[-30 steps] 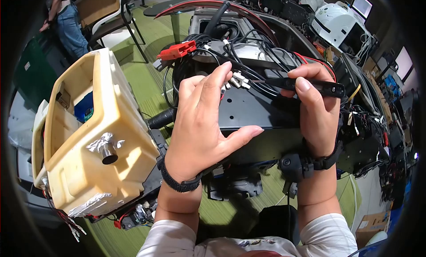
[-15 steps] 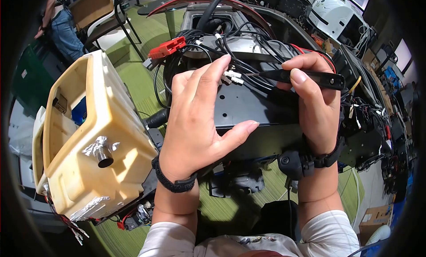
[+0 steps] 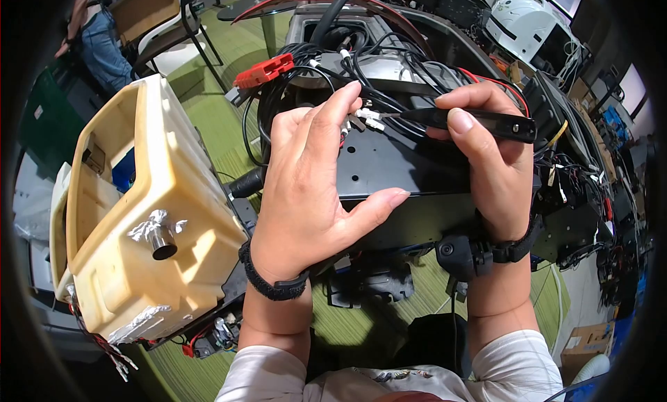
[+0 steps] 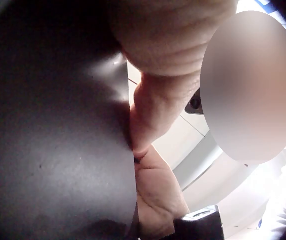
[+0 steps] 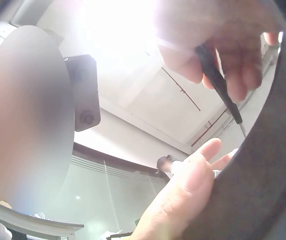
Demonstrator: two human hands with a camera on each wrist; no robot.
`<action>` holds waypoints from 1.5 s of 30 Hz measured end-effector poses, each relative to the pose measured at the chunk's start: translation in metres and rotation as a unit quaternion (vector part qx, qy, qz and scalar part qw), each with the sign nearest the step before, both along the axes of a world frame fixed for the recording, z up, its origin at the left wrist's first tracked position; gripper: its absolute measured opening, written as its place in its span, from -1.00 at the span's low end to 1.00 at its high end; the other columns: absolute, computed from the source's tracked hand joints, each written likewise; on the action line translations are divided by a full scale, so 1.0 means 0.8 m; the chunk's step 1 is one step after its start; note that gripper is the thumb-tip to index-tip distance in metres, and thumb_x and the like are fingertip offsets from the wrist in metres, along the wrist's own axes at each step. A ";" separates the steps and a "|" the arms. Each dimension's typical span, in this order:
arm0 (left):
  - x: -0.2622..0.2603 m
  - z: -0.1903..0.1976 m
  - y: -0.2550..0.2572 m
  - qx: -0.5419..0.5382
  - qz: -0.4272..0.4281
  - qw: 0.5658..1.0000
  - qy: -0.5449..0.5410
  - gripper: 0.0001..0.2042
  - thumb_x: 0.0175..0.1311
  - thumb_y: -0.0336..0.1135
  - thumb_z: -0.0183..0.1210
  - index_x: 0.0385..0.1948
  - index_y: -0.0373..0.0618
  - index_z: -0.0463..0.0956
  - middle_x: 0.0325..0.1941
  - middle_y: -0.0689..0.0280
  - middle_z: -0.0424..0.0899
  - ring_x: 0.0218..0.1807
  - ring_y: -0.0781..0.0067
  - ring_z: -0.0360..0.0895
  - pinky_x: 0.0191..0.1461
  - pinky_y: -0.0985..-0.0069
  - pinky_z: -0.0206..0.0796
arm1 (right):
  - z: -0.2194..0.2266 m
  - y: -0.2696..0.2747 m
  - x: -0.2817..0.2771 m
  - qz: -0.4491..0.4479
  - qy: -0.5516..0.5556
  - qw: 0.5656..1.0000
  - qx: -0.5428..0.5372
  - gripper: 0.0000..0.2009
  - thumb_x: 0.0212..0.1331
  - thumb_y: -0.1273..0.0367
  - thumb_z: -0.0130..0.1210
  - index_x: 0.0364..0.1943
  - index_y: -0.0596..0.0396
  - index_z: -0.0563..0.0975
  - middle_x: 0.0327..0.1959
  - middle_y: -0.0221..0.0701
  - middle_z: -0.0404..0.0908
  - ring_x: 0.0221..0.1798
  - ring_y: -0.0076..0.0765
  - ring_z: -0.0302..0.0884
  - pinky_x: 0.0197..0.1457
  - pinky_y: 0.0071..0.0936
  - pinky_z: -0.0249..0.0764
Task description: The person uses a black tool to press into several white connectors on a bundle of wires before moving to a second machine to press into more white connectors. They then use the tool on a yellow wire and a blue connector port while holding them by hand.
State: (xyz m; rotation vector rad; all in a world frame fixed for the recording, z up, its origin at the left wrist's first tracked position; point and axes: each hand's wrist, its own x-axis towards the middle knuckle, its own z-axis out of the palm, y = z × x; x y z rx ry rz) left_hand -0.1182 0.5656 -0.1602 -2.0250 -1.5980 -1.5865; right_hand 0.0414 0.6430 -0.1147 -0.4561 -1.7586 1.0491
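In the head view my right hand [image 3: 486, 148] pinches a black pen-shaped tool [image 3: 493, 124] between thumb and fingers, and its thin metal tip points left. That tip is right at a small bunch of white wire connectors [image 3: 372, 117] above a dark metal plate [image 3: 389, 166]. My left hand [image 3: 299, 179] lies back up beside the connectors, index finger extended and thumb spread away from it. The remaining left fingertips are hidden, so I cannot tell whether they grip the connectors. The right wrist view shows the tool's dark shaft [image 5: 215, 80] slanting toward my left hand [image 5: 178, 200].
Black cables [image 3: 389, 100] loop behind my hands, beside a red connector block [image 3: 264, 71]. A cream plastic housing [image 3: 153, 207] with a short metal tube stands at the left. More wiring [image 3: 556, 173] crowds the right side. A person [image 3: 101, 40] stands at the far left.
Relative to the plate, the left index fingertip has shifted slightly away from me. The tool keeps its tip close to the connectors. The head view has moved a little.
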 end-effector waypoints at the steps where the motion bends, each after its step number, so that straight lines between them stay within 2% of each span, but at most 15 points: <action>1: 0.000 0.000 0.000 0.002 0.000 1.000 0.004 -0.22 -0.28 -0.10 0.28 0.10 -0.22 0.18 -0.06 0.14 0.43 -0.03 0.28 0.29 0.09 0.44 0.11 | -0.001 0.000 0.001 -0.004 0.012 1.000 -0.005 -0.84 0.04 0.39 0.05 -0.37 0.23 0.47 -0.55 -0.49 0.47 -0.48 -0.73 0.33 -0.43 -0.79 0.22; 9: 0.000 -0.001 0.000 0.006 -0.004 1.000 -0.003 -0.21 -0.28 -0.10 0.28 0.10 -0.22 0.18 -0.06 0.14 0.43 -0.03 0.28 0.29 0.09 0.44 0.13 | -0.001 0.004 0.000 -0.001 0.000 1.000 0.019 -0.85 0.06 0.41 0.04 -0.36 0.23 0.47 -0.51 -0.49 0.48 -0.47 -0.71 0.36 -0.37 -0.78 0.28; 11: 0.000 0.000 0.000 0.003 -0.002 1.000 -0.001 -0.21 -0.28 -0.10 0.28 0.10 -0.22 0.18 -0.06 0.14 0.44 -0.04 0.29 0.29 0.08 0.44 0.14 | -0.001 0.000 -0.005 -0.012 0.046 0.999 -0.008 -0.85 0.05 0.40 0.05 -0.35 0.23 0.47 -0.52 -0.51 0.48 -0.46 -0.72 0.36 -0.31 -0.75 0.34; 14: 0.000 0.002 -0.002 -0.004 0.000 1.000 -0.002 -0.21 -0.28 -0.09 0.28 0.10 -0.22 0.18 -0.05 0.15 0.44 -0.05 0.29 0.29 0.07 0.45 0.14 | 0.001 -0.004 -0.003 0.006 0.041 0.999 -0.014 -0.84 0.05 0.40 0.06 -0.34 0.24 0.47 -0.54 -0.52 0.47 -0.46 -0.73 0.35 -0.29 -0.72 0.37; 17: -0.001 -0.001 0.000 0.006 0.002 1.000 0.008 -0.21 -0.28 -0.07 0.28 0.10 -0.22 0.18 -0.06 0.14 0.45 -0.05 0.29 0.29 0.06 0.45 0.14 | 0.000 0.000 0.001 0.044 0.010 0.999 -0.018 -0.84 0.05 0.41 0.07 -0.35 0.24 0.47 -0.55 -0.52 0.46 -0.46 -0.72 0.37 -0.30 -0.71 0.40; 24: 0.000 -0.002 0.000 0.008 -0.001 1.000 0.000 -0.21 -0.28 -0.09 0.29 0.10 -0.22 0.18 -0.06 0.13 0.45 -0.05 0.29 0.29 0.07 0.45 0.14 | 0.000 -0.002 -0.002 0.025 0.023 0.999 -0.003 -0.86 0.04 0.43 0.06 -0.35 0.24 0.48 -0.58 -0.54 0.44 -0.49 -0.74 0.35 -0.30 -0.71 0.40; 26: 0.000 -0.001 -0.001 0.004 -0.002 1.000 -0.001 -0.21 -0.28 -0.10 0.29 0.10 -0.22 0.18 -0.06 0.14 0.44 -0.05 0.30 0.29 0.07 0.45 0.14 | -0.002 0.001 0.002 0.046 -0.002 0.999 -0.011 -0.85 0.04 0.43 0.06 -0.35 0.24 0.48 -0.57 -0.53 0.45 -0.48 -0.74 0.35 -0.33 -0.75 0.36; 29: 0.000 -0.001 -0.001 0.006 0.003 1.000 0.007 -0.21 -0.28 -0.10 0.29 0.10 -0.21 0.18 -0.06 0.15 0.44 -0.05 0.30 0.29 0.07 0.45 0.14 | 0.001 -0.002 0.002 0.033 -0.045 0.998 0.010 -0.84 0.03 0.42 0.08 -0.35 0.23 0.49 -0.56 -0.53 0.46 -0.48 -0.74 0.35 -0.38 -0.79 0.28; 32: 0.000 -0.002 -0.001 0.008 0.005 1.000 0.007 -0.21 -0.28 -0.11 0.29 0.10 -0.21 0.18 -0.06 0.15 0.44 -0.05 0.30 0.29 0.07 0.46 0.14 | -0.002 -0.002 -0.004 0.017 -0.033 0.999 0.032 -0.84 0.02 0.42 0.08 -0.36 0.24 0.49 -0.57 -0.55 0.46 -0.48 -0.75 0.34 -0.42 -0.81 0.22; 38: 0.000 -0.001 -0.001 0.010 0.001 1.000 0.005 -0.22 -0.29 -0.13 0.29 0.10 -0.20 0.18 -0.05 0.16 0.44 -0.05 0.30 0.29 0.07 0.46 0.14 | -0.001 0.000 0.003 0.025 -0.075 0.997 0.024 -0.85 0.02 0.42 0.07 -0.36 0.24 0.49 -0.56 -0.54 0.47 -0.48 -0.75 0.33 -0.41 -0.81 0.23; 42: 0.001 -0.001 0.000 0.008 0.000 1.000 -0.002 -0.22 -0.30 -0.14 0.29 0.10 -0.20 0.18 -0.05 0.17 0.45 -0.04 0.30 0.29 0.08 0.45 0.13 | -0.002 0.001 0.001 0.020 -0.078 0.995 0.053 -0.85 0.02 0.43 0.07 -0.35 0.24 0.49 -0.56 -0.53 0.48 -0.49 -0.75 0.32 -0.43 -0.80 0.22; 45: 0.000 -0.001 -0.001 0.011 0.001 1.000 0.001 -0.22 -0.31 -0.15 0.29 0.10 -0.20 0.18 -0.05 0.18 0.45 -0.04 0.30 0.29 0.08 0.44 0.12 | -0.002 -0.003 -0.003 0.030 -0.025 0.999 0.018 -0.86 0.01 0.43 0.08 -0.37 0.23 0.50 -0.55 -0.52 0.49 -0.52 -0.75 0.30 -0.47 -0.78 0.20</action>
